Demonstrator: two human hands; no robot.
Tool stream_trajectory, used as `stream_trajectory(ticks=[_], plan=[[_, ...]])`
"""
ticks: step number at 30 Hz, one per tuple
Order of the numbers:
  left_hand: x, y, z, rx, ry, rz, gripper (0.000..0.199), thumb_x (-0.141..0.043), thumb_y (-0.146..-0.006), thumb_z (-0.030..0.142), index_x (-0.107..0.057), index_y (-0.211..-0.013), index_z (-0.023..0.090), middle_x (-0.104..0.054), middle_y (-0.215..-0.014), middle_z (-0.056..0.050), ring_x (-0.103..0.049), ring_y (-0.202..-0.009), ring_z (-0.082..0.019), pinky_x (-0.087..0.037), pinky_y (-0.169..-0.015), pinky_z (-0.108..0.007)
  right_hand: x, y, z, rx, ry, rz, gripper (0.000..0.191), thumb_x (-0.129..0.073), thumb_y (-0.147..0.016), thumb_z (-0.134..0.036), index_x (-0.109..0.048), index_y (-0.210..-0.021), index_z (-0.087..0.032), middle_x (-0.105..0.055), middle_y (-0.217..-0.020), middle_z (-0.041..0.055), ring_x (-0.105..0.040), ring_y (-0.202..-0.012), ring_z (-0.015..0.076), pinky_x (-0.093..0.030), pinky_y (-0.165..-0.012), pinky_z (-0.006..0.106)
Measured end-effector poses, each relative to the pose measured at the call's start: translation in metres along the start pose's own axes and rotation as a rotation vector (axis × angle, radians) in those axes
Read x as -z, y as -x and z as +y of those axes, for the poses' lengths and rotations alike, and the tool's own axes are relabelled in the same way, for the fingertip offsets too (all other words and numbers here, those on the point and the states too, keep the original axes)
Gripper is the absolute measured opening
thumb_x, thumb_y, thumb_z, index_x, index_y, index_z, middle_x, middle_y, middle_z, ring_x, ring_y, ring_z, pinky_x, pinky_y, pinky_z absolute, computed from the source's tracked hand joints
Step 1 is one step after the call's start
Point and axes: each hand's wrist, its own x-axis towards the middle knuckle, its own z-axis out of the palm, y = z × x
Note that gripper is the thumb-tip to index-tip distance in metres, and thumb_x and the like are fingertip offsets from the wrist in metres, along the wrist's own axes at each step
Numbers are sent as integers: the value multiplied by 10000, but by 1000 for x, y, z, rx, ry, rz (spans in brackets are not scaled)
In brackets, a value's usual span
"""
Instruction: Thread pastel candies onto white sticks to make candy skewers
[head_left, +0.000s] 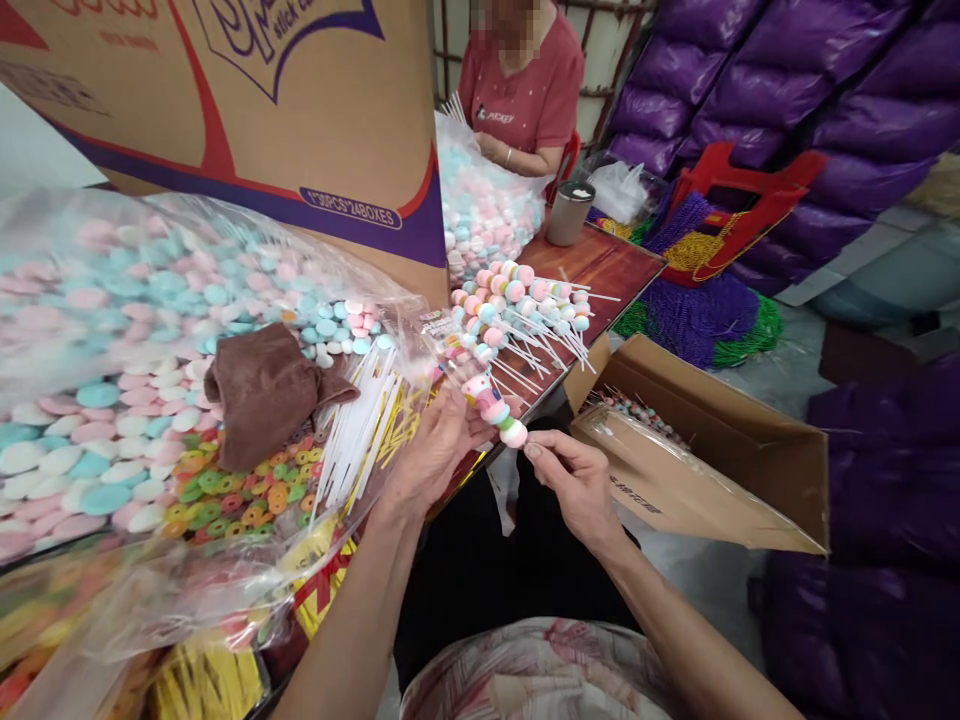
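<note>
A candy skewer (495,410), with pink, white, green and blue sweets in a row, is held between my two hands over the table's front edge. My left hand (439,445) is closed around its far end, where clear printed wrapping shows. With thumb and finger pinched, my right hand (574,480) grips the near end by a pale round sweet. Just beyond my hands, a pile of finished candy skewers (517,300) lies with white sticks pointing right. White sticks (364,420) and yellow ties (401,420) lie left of my left hand.
Left are loose marshmallows (97,440), ring gummies (255,490) and a brown cloth (262,395). A big carton (247,120) stands behind. An open box (697,470) of skewers sits at right. Across the table, a person (525,90) works by a marshmallow bag (487,200) and a grey cup (570,215).
</note>
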Motion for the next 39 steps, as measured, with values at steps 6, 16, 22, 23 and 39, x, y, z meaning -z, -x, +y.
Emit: stream_trajectory(ticks=[6,16,22,23,39], plan=[[-4,-20,5,-4,78,132,306,-750,-782,402,-685,-946,153,-765,-943,-129,-722,-986,-300,-570,-841,-392,6,3,-3,-39,-84,-52,247,-677,-852,-407,-737,-848,-168,-449,-588,-26,-349,-531,96,-269,-479,246],[-7,-29,-5,39,175,198,181,-734,-788,250,-644,-914,157,-757,-852,-76,-726,-675,-181,-578,-667,-292,12,5,-12,-3,88,-87,237,-612,-901,-377,-692,-823,-167,-501,-639,-11,-389,-559,100,-310,-504,244],[-7,-25,-10,61,203,289,260,-782,-775,360,-644,-812,143,-681,-683,-24,-714,-660,-174,-602,-775,-360,18,1,-22,429,578,-117,175,-514,-962,-212,-665,-880,-179,-573,-702,8,-479,-614,115,-367,-582,258],[-8,-24,-12,57,215,280,262,-782,-776,360,-640,-797,141,-665,-663,-14,-704,-644,-161,-602,-793,-363,19,-2,-21,524,678,-133,181,-503,-964,-184,-659,-872,-179,-550,-680,1,-468,-599,112,-352,-576,259],[-7,-30,-22,97,242,186,316,-762,-782,430,-625,-773,145,-601,-616,12,-703,-695,-167,-589,-737,-304,11,-11,-21,-282,-158,-242,279,-617,-873,-429,-617,-790,-163,-343,-497,-85,-209,-428,60,-155,-421,227]])
